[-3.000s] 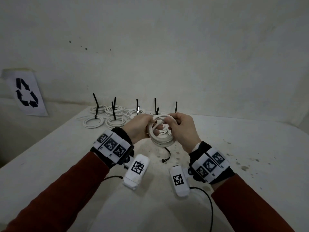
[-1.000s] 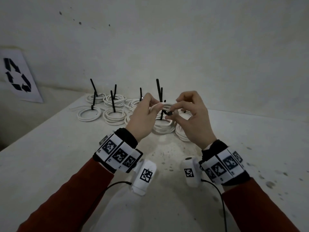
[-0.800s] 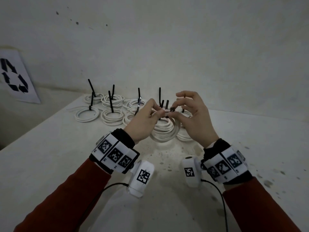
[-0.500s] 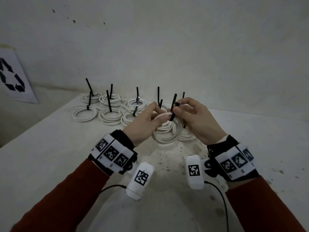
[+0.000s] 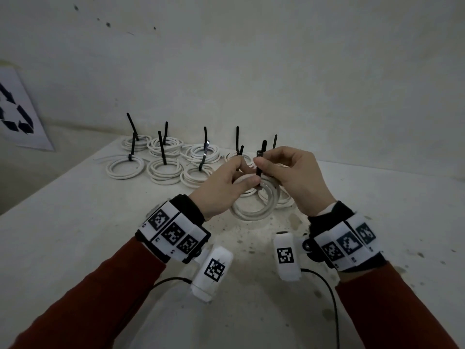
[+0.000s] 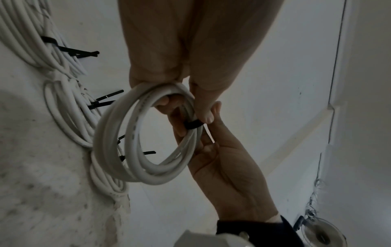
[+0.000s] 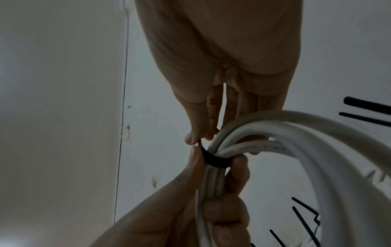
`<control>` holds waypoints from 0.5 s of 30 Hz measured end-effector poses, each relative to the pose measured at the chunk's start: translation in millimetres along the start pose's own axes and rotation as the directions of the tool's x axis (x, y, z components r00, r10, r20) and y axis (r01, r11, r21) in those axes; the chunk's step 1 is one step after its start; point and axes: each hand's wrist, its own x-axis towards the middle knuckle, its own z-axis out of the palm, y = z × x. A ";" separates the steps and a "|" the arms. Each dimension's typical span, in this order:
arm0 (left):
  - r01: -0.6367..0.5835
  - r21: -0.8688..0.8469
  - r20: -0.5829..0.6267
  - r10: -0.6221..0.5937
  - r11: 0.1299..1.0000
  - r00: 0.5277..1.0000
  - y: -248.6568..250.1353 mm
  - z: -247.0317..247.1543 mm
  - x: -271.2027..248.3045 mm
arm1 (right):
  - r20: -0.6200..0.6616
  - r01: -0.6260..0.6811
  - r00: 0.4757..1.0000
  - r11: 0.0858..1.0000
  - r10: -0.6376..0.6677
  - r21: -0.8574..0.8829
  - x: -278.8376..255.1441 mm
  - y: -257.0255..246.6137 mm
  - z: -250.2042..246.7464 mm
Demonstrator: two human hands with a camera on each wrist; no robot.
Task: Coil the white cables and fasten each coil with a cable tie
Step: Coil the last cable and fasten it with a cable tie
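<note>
My left grip (image 5: 224,190) is clamped on the white coil (image 5: 254,210), thumb pressing the strands together just below the black cable tie (image 5: 259,162), so the loops cannot spring apart while I cinch. My right grip (image 5: 289,172) pinches the tie's tail at about twelve o'clock on the coil, holding it upright so I can pull it through the head. The coil hangs in the air above the desk (image 5: 75,222), free of the surface so the band can close all round. The finished coils (image 5: 163,159) lie in rows at eleven o'clock, ties standing up, out of my way.
</note>
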 end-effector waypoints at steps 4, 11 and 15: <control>0.017 -0.043 0.036 -0.015 0.999 0.999 4.6 -7.6 0.9 | -0.003 -0.044 0.999 0.990 0.045 0.134 -1.1 -7.1 -5.0; -0.017 -0.093 0.052 0.022 0.996 0.998 2.3 -9.9 3.5 | -0.094 0.025 0.996 0.995 -0.015 0.100 0.1 -10.6 -10.4; -0.027 -0.092 0.052 0.032 0.995 0.998 3.0 -8.2 3.1 | -0.067 0.068 0.995 0.996 -0.071 -0.049 2.6 -8.0 -11.7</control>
